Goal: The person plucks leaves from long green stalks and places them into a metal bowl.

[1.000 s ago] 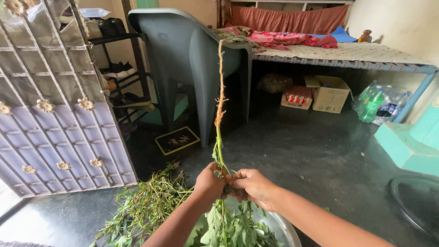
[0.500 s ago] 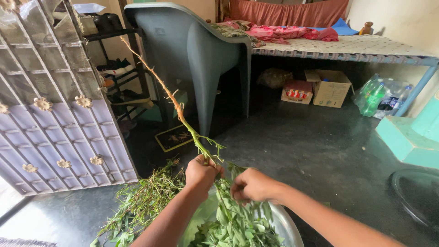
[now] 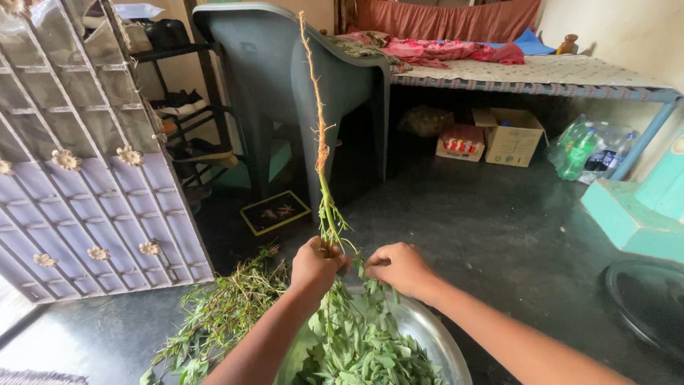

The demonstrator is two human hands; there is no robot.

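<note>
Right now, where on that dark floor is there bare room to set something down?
Bare floor lies between the steel bowl, the cardboard box and the turquoise block. Crowded: the stem pile left of the bowl, and both hands, left and right, above it.

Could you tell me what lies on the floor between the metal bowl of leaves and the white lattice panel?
In the head view, a loose pile of stripped green stalks lies between the metal bowl and the lattice panel.
</note>
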